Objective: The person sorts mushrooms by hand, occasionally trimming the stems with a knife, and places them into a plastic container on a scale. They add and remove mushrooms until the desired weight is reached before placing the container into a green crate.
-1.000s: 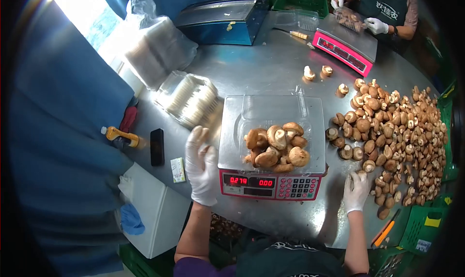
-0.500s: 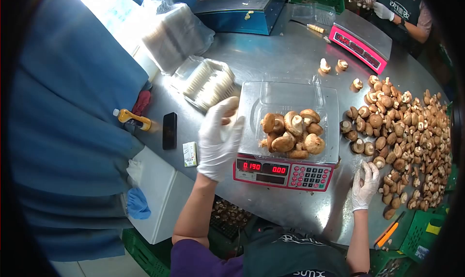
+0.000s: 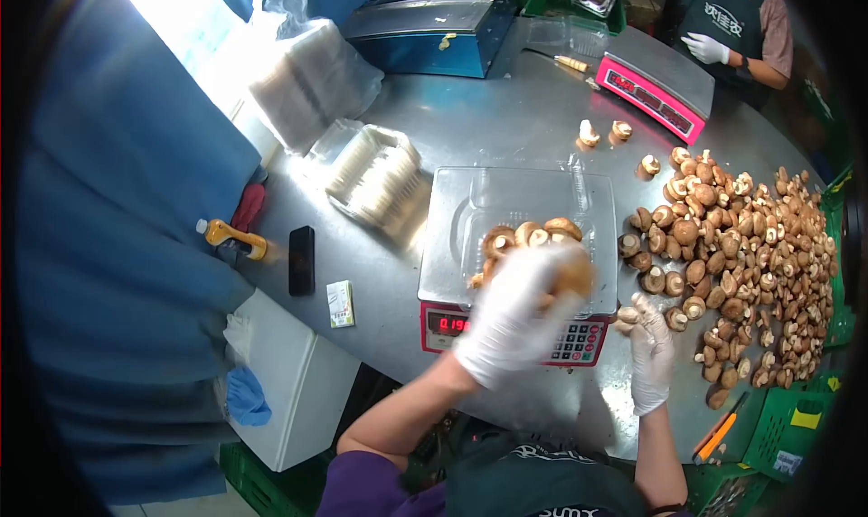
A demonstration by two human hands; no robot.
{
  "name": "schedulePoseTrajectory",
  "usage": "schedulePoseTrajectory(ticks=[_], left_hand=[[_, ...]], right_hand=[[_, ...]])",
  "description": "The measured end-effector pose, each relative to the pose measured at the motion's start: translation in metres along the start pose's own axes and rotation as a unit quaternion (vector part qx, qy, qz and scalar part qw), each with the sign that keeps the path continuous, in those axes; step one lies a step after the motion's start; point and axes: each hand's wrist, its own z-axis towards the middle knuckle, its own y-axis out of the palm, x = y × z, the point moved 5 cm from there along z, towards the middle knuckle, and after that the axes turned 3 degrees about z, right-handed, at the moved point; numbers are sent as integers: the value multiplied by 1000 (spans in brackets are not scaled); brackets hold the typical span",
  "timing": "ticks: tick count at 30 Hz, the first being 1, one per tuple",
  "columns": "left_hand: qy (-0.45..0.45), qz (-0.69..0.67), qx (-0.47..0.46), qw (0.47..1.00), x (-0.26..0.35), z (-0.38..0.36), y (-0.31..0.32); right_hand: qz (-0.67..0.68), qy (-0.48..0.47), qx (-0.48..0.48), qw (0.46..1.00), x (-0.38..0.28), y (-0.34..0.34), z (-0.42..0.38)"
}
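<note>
A clear plastic clamshell box (image 3: pixel 586 192) lies with its lid folded back on a red-fronted digital scale (image 3: pixel 434 273), holding several brown shiitake mushrooms (image 3: pixel 499 240). My left hand (image 3: pixel 520 305), white-gloved and smeared by motion, reaches across the box's front. At its fingers is a blurred shiitake mushroom (image 3: pixel 575 275) that looks gripped. Just right of the scale's keypad, my gloved right hand (image 3: pixel 649 354) pinches a small shiitake mushroom (image 3: pixel 627 316) at its fingertips. The left hand hides part of the box and of the red display.
A large heap of shiitake mushrooms (image 3: pixel 750 264) covers the table's right side. Stacked clear trays (image 3: pixel 375 178), a phone (image 3: pixel 302 260) and a small carton (image 3: pixel 340 304) lie left. An orange cutter (image 3: pixel 719 437) sits front right. Behind a second scale (image 3: pixel 655 97) stands a co-worker (image 3: pixel 723 29).
My left hand has swung right from beside the scale to over the box and onto a mushroom. My right hand has shifted left from the heap toward the scale, with a mushroom at its fingertips.
</note>
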Motion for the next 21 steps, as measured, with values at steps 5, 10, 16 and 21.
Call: schedulePoseTrajectory(ticks=[5, 10, 16, 21], left_hand=[[54, -12, -108, 993, 28, -56, 111], [55, -31, -186, 980, 40, -99, 121], [50, -86, -286, 953, 36, -116, 112], [60, -19, -216, 974, 37, -79, 62]], right_hand=[[159, 53, -35, 985, 6, 6, -16], [-133, 126, 79, 980, 89, -65, -11], [-393, -52, 31, 918, 79, -46, -11], [-496, -13, -33, 867, 75, -23, 1]])
